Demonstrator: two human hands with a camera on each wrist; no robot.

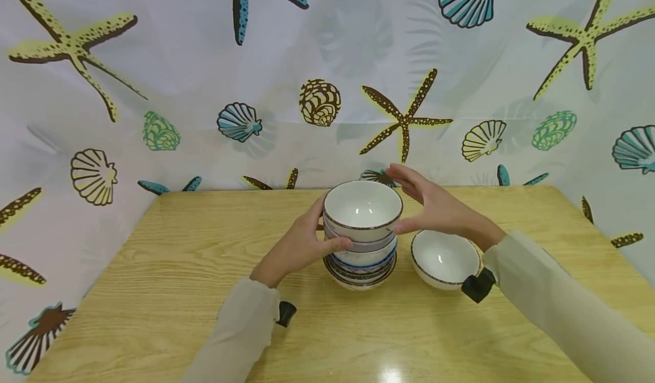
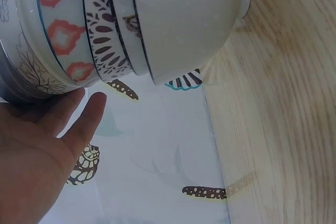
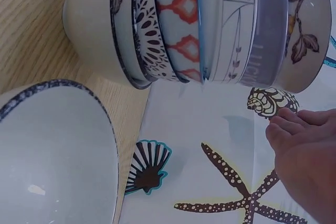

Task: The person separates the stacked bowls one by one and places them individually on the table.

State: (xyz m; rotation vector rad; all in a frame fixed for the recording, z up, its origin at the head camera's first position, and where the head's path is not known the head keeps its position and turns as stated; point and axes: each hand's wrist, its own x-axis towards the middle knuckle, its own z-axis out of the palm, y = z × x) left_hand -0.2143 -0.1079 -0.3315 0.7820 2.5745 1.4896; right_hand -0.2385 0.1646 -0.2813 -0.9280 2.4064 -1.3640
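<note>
Our L hand (image 1: 303, 242) grips the L side of the upright bowl stack (image 1: 367, 257) on the table (image 1: 204, 292), & our R hand (image 1: 435, 205), fingers extended, is right by the top bowl (image 1: 363, 204)'s R rim, contact unclear, w/ lone bowl (image 1: 444, 258) R of it.

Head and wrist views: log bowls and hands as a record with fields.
Stack: nested patterned round glossy bowls, upright on pale wooden table
Top bowl: white round interior, dark rim
Left hand: grips upper stack, thumb in front
Right hand: raised beside top bowl; thumb contact unclear
Separate bowl: white, round, dark-rimmed; on table, right of stack
Backdrop: white cloth with sea-life prints
</note>
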